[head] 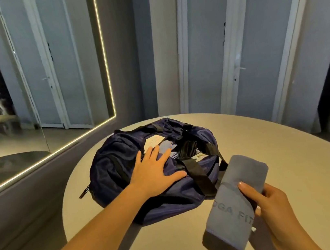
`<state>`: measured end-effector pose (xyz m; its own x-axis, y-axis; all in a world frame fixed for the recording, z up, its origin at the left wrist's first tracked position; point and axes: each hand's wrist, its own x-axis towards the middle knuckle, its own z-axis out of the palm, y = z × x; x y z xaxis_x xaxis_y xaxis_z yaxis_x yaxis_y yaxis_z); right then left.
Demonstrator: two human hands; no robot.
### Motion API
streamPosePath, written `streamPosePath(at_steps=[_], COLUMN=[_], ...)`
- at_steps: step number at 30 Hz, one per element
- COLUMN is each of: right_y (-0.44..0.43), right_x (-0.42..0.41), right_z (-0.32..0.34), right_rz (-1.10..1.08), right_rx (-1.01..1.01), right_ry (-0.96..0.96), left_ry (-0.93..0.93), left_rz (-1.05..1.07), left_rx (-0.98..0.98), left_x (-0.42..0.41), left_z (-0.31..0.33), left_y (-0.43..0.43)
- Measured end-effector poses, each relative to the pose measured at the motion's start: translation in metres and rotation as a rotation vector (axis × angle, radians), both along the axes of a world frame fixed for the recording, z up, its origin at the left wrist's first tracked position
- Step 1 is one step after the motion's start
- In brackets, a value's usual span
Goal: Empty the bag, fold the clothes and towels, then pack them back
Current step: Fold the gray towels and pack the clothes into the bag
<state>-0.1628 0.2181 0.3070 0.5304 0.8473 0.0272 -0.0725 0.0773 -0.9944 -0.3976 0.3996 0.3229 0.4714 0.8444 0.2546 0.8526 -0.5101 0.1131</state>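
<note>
left hand (153, 169) is resting flat on the bag (113, 171), right hand (279, 210) is gripping a towel (240, 188), probably emptying, towel is needing a table (292, 148) spot next

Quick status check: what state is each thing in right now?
Bag: unzipped, lying on the table, clothes inside.
Towel: folded, held in one hand.
Left hand: flat, resting on the bag.
Right hand: grips the towel.
Doors: shut.
</note>
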Motion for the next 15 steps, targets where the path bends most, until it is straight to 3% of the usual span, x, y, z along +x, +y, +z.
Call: streamPosePath(at_steps=[9, 15], right_y=[0.009, 0.003], right_x=[-0.014, -0.012], right_z=[0.007, 0.031], right_rz=[0.038, 0.028], right_rx=[0.043, 0.060], right_ry=[0.067, 0.008], left_ry=[-0.016, -0.084], left_rz=[-0.056, -0.113], left_rx=[-0.068, -0.065], left_x=[-0.015, -0.041], left_z=[-0.009, -0.008], left_y=[-0.003, -0.047])
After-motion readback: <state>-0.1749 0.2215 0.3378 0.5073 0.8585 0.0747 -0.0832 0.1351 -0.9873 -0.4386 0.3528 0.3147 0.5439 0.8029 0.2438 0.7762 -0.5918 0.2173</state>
